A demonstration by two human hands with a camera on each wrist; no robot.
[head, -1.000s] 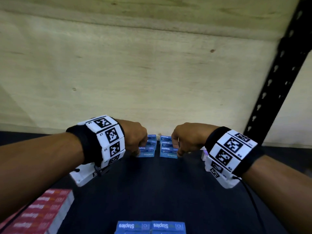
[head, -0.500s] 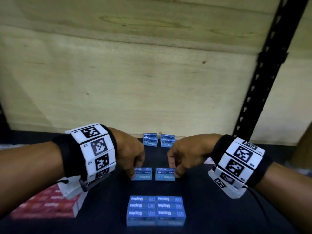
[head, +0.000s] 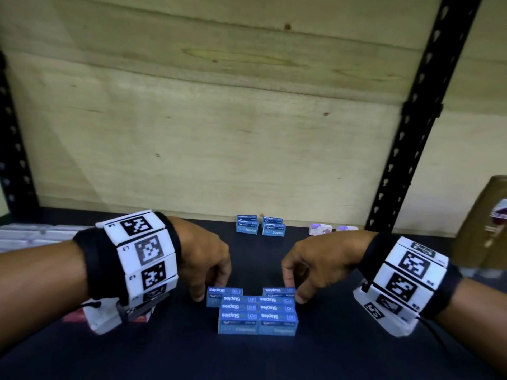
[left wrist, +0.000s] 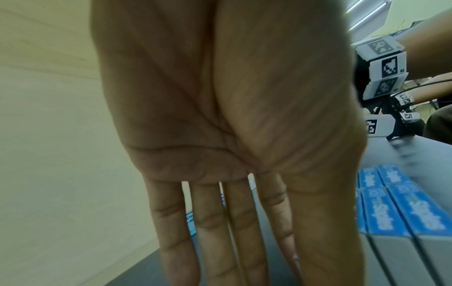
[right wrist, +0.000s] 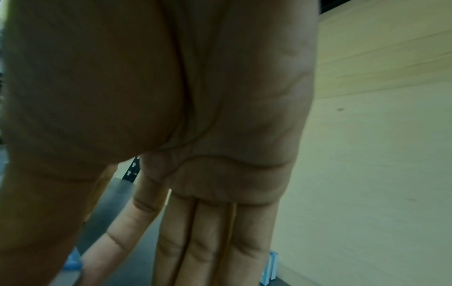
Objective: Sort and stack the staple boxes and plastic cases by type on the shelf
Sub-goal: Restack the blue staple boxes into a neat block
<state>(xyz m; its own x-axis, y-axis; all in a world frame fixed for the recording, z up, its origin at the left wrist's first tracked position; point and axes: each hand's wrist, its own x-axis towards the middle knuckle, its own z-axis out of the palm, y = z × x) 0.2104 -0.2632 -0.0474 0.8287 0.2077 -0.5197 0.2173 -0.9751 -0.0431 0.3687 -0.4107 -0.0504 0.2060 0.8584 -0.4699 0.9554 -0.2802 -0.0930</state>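
- Hands at a block of blue staple boxes (head: 258,315) on the dark shelf (head: 164,352).
- Left hand (head: 204,263) pinches one box (head: 223,296) at the block's rear left.
- Right hand (head: 315,263) pinches another box (head: 278,291) at its rear right.

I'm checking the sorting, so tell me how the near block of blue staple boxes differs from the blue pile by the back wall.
The near block holds more boxes, packed side by side; the back pile is a small pair of short stacks with a gap. Both hands, left hand and right hand, are at the near block; the back pile stands untouched. Both are blue Staples boxes.
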